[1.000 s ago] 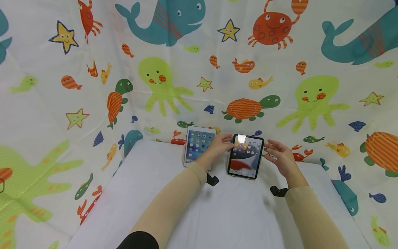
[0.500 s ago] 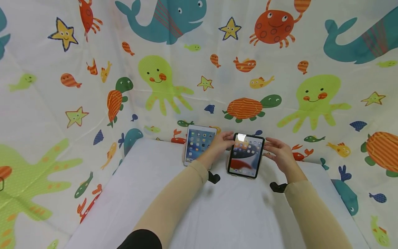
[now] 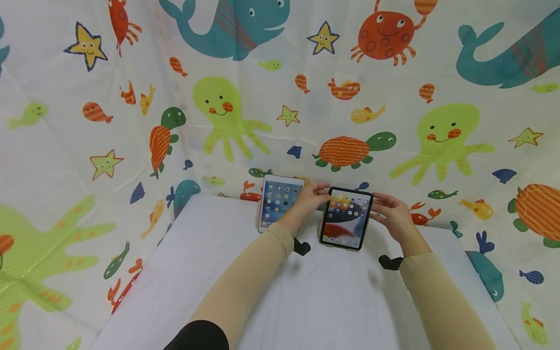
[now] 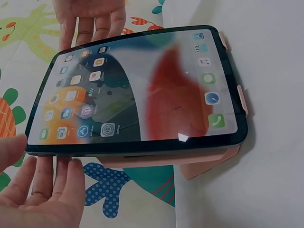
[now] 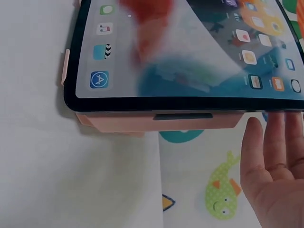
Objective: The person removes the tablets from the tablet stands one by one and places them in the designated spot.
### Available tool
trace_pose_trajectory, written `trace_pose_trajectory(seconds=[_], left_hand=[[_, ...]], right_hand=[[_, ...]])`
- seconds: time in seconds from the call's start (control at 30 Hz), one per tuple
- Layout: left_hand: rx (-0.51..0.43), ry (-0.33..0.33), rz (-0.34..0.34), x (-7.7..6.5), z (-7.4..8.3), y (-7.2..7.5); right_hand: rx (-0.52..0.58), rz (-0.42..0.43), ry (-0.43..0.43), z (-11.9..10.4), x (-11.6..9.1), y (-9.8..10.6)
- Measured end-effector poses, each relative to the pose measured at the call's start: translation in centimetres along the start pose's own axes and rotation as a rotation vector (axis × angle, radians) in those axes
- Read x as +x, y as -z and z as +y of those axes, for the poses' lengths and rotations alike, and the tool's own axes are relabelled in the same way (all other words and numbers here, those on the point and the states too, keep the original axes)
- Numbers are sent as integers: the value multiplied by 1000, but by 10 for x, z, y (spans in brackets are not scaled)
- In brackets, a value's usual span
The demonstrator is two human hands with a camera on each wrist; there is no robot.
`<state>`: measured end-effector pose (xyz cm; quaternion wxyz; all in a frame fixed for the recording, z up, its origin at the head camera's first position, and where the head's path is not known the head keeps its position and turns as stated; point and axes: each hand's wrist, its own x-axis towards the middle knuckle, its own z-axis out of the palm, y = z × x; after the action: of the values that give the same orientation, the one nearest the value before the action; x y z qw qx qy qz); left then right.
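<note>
Left hand [image 3: 308, 203] reaches to the upper left edge of the black-rimmed tablet [image 3: 345, 221], thumb at the corner; right hand [image 3: 393, 217] reaches to the upper right edge. Fingers of both extended, not curled. Tablet sits on a pink stand [image 4: 209, 164] on the desk [image 3: 332, 301], leaning back, screen to the front, long axis near upright, top slightly rightward.

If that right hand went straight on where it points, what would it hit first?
Probably the black-framed tablet: the right hand is right at its edge, though it might slip behind.
</note>
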<state>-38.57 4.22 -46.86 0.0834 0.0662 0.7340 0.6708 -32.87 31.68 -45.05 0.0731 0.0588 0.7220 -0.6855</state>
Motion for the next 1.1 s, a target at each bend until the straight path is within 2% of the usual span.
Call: trace_pose_trajectory(seconds=[0.27, 0.67, 1.1], left_hand=[[-87, 21, -27, 0, 1, -1], [-55, -17, -32, 0, -3, -1], [-74, -11, -13, 0, -2, 2]], right_hand=[[64, 28, 0, 2, -1, 1], [141, 60, 2, 2, -2, -3], [140, 91, 21, 3, -3, -4]])
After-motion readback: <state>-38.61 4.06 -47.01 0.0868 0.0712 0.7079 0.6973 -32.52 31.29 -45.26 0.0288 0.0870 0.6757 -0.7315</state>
